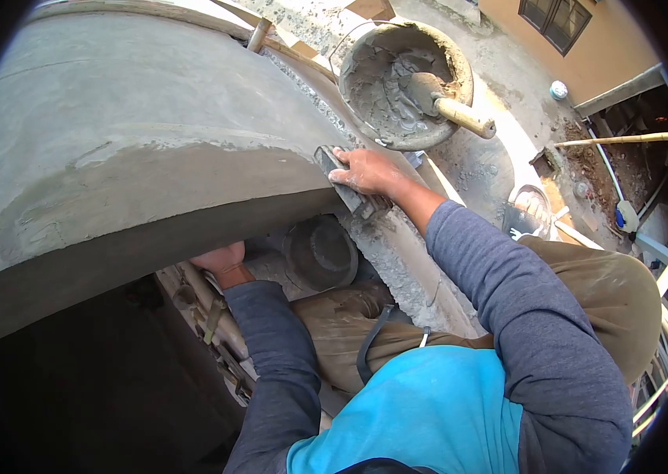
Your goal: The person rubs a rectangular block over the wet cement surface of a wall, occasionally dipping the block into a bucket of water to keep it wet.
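While your right hand [369, 171] grips the float [351, 199], the head view shows that tool at the near right corner of the curved, plastered surface [192, 95], laid across the end of its near edge. Your right fingers are closed on the float, with the thumb and a fingertip showing on its upper part. The float lies at a slant, and its lower end reaches the rough concrete strip [409, 280] that runs down towards your trousers [350, 332].

Your left hand [221, 257] is just below the surface's near edge, left of that corner. Its fingers go out of sight behind the dark edge face [144, 245], so whether they are apart or together you cannot tell, nor whether they touch anything.

Beyond the near right corner, outside the surface's right edge, stands a bucket [464, 71] with grey mortar [397, 107] in it. A trowel [425, 91] rests in the bucket, its blade on the mortar and its pale handle [464, 116] lying over the rim, pointing back to the right. A dark round container [320, 253] sits below the near edge, between your left hand and the rough strip.

To the right, well apart from the float, you see a sandalled foot [532, 209] and a bamboo pole [626, 139]. An orange wall [607, 47] with a window [557, 22] is at the upper right.
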The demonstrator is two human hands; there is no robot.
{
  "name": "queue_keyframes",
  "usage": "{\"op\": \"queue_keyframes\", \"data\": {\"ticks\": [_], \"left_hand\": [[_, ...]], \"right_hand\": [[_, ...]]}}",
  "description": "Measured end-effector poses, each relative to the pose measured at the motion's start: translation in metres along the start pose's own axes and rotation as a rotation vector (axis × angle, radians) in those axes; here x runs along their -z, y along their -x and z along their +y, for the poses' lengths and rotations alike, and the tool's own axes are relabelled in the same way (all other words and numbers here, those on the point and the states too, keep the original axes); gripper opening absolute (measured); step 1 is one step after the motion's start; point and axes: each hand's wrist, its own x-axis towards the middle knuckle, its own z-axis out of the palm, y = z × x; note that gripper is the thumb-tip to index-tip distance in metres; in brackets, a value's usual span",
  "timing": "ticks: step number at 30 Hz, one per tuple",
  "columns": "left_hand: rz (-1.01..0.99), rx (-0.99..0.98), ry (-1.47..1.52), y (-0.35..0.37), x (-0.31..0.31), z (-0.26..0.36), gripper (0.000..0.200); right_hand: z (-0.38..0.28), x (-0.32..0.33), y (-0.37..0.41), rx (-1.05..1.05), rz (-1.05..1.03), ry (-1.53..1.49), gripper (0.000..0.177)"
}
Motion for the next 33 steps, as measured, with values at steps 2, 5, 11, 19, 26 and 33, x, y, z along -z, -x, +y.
{"op": "queue_keyframes", "data": {"ticks": [2,5,11,19,26,33], "left_hand": [[0.076,0.011,0.004,-0.005,0.008,-0.003,0.070],[-0.291,0.069,0.117,-0.017,0.051,0.002,0.070],[-0.080,-0.069,-0.265,-0.022,0.059,-0.014,0.070],[-0.103,0.112,0.024,-0.022,0.062,-0.024,0.071],[-0.416,0.228,0.331,-0.033,0.087,-0.024,0.071],[-0.471,0.215,0.240,-0.029,0.093,-0.026,0.071]], "right_hand": [[0.016,-0.013,-0.002,0.044,0.138,-0.072,0.072],[-0.048,0.012,0.010,0.391,0.197,-0.304,0.069],[-0.121,0.049,0.042,0.512,0.066,-0.243,0.065],[0.026,-0.020,-0.004,0.133,0.088,-0.135,0.069],[-0.009,0.005,0.014,0.388,0.122,-0.173,0.067],[-0.015,0.001,0.014,0.355,0.107,-0.274,0.066]]}}
